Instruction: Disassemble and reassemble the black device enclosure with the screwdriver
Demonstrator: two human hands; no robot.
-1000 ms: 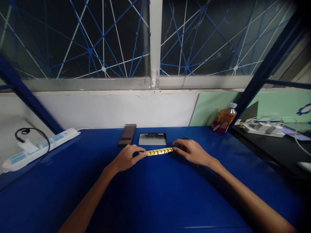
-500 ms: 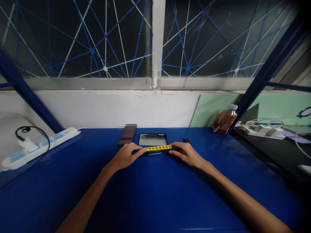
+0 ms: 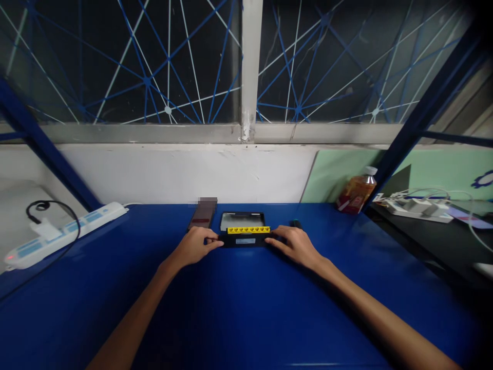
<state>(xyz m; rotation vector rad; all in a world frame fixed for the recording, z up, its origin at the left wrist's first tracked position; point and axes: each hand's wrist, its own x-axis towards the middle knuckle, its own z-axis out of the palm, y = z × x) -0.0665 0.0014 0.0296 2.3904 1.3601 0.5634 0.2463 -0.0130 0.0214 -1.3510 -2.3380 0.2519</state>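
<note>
A black network switch part (image 3: 245, 241) with a row of yellow ports along its top edge and a pale label on its face is held between both hands above the blue table (image 3: 246, 308). My left hand (image 3: 196, 245) pinches its left end, and my right hand (image 3: 295, 243) grips the right end with thumb and fingers. Just behind it lies an open black-rimmed case half (image 3: 242, 220) with a grey inside. Beside my left hand rests a dark flat phone-like object (image 3: 203, 213). A small dark tool with a teal end (image 3: 296, 223) is partly hidden behind my right hand.
On the left is a white power strip (image 3: 65, 234) with a black cable plugged in. A drink bottle (image 3: 356, 191) stands at the back right. Further right, another power strip (image 3: 419, 209) with white cables lies on a black surface.
The black part has tilted so its labelled face now shows and its yellow ports sit along the top. My left hand has shifted slightly left.
</note>
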